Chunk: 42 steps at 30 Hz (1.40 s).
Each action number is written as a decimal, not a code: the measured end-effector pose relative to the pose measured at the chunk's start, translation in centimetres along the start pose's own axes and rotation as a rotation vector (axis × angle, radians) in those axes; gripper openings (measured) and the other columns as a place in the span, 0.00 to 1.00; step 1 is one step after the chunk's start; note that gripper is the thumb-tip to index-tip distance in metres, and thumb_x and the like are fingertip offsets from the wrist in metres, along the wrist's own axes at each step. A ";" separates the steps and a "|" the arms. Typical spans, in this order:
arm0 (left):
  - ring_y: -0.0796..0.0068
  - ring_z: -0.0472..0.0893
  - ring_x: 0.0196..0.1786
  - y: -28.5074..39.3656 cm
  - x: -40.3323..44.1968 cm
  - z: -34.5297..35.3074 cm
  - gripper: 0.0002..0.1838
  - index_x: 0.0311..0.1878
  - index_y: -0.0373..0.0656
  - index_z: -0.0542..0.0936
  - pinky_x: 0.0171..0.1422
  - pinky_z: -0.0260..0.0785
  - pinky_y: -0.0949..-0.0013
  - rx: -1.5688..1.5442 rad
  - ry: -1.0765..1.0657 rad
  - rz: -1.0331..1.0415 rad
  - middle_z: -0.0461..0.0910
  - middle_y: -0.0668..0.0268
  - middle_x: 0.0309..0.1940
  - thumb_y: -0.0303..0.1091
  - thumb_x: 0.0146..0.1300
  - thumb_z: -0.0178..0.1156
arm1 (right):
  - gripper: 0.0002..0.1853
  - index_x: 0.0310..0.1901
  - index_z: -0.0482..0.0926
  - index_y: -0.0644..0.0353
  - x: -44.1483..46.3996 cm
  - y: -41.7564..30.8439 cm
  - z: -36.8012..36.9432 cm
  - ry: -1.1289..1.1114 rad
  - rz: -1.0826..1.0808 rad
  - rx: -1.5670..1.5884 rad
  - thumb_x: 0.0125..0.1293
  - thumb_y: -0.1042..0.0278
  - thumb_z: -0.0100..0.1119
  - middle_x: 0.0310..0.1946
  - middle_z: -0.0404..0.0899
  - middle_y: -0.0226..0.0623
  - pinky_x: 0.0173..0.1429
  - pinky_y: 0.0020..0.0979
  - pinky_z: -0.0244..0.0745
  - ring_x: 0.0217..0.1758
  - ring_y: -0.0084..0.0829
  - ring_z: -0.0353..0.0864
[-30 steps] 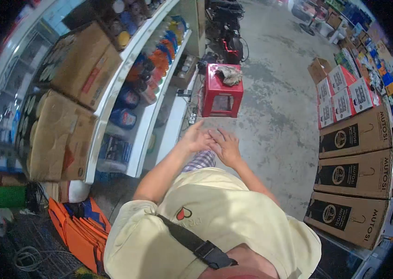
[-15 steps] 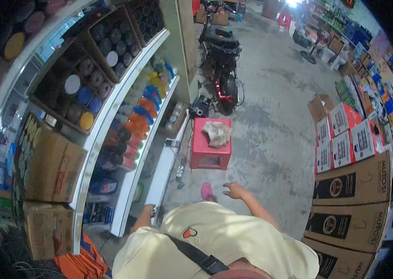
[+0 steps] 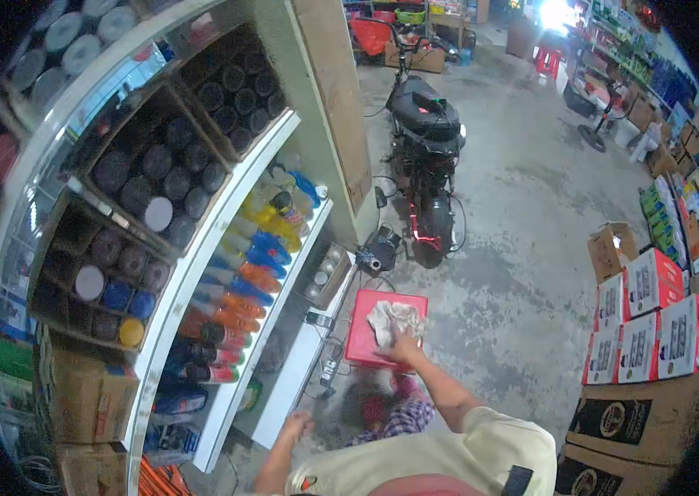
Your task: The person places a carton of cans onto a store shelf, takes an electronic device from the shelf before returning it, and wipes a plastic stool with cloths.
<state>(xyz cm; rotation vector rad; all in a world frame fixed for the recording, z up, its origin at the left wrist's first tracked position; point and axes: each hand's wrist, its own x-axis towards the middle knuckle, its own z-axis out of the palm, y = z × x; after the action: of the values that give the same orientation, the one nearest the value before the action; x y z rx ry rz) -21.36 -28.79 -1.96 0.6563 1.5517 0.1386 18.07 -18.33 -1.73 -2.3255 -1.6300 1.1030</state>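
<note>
A crumpled, dirty white rag (image 3: 384,322) lies on top of a red plastic stool (image 3: 358,341) in front of me. My right hand (image 3: 405,348) reaches down onto the near side of the rag, its fingers closing on the fabric; the fingertips are partly hidden in its folds. My left hand (image 3: 295,426) hangs low beside the bottom shelf, apart from everything, with its fingers curled in and nothing visible in them. A power strip (image 3: 328,372) with cables lies between that hand and the stool.
Shelves (image 3: 201,207) with bottles and boxed cans line the left. A motorbike (image 3: 426,157) stands beyond the stool, with a dark device (image 3: 380,248) on the floor near it. Red-white boxes (image 3: 639,343) sit on large cartons (image 3: 639,422) at right.
I have come nearer to the stool and leaned over it. My right hand has moved from free air onto the rag. The left hand still hangs by the shelf.
</note>
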 end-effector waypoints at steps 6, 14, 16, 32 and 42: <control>0.67 0.77 0.31 -6.8 -5.7 4.2 0.14 0.45 0.40 0.70 0.26 0.70 0.72 -0.478 0.281 -0.229 0.71 0.61 0.31 0.32 0.55 0.54 | 0.56 0.66 0.42 0.41 8.8 -3.7 1.1 -0.116 0.425 0.057 0.36 0.34 0.63 0.65 0.33 0.58 0.52 0.67 0.54 0.64 0.70 0.33; 0.64 0.77 0.29 -12.4 -6.2 12.1 0.12 0.43 0.39 0.70 0.22 0.68 0.74 -0.746 0.200 -0.334 0.70 0.62 0.30 0.30 0.55 0.54 | 0.24 0.54 0.66 0.36 9.0 0.5 3.6 0.106 0.143 -0.169 0.54 0.68 0.47 0.58 0.55 0.39 0.46 0.53 0.67 0.56 0.57 0.58; 0.64 0.77 0.28 -7.8 -6.5 15.7 0.12 0.43 0.38 0.70 0.21 0.67 0.74 -0.750 0.350 -0.345 0.70 0.62 0.30 0.29 0.54 0.54 | 0.23 0.53 0.67 0.37 8.9 2.7 2.6 0.032 -0.042 -0.197 0.53 0.70 0.46 0.57 0.58 0.39 0.48 0.53 0.66 0.55 0.59 0.58; 0.71 0.76 0.30 0.0 -6.0 25.7 0.20 0.49 0.45 0.66 0.27 0.69 0.70 -0.699 0.048 0.154 0.74 0.61 0.33 0.45 0.57 0.54 | 0.27 0.54 0.69 0.59 -6.7 12.3 -7.9 -0.799 -0.189 0.929 0.55 0.54 0.58 0.51 0.71 0.31 0.57 0.24 0.62 0.52 0.23 0.69; 0.66 0.72 0.53 5.6 -18.3 40.7 0.28 0.58 0.45 0.64 0.56 0.66 0.60 -0.836 -0.395 0.390 0.69 0.60 0.53 0.55 0.62 0.43 | 0.30 0.57 0.65 0.60 -21.9 14.5 -14.2 -0.947 -0.127 1.150 0.56 0.52 0.57 0.52 0.70 0.32 0.59 0.26 0.61 0.55 0.24 0.68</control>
<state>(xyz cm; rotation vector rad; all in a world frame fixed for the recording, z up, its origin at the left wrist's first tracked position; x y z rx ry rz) 18.07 -45.20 12.10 0.2740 0.8478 0.8488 34.29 -38.58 13.03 -0.9596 -0.7378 2.4020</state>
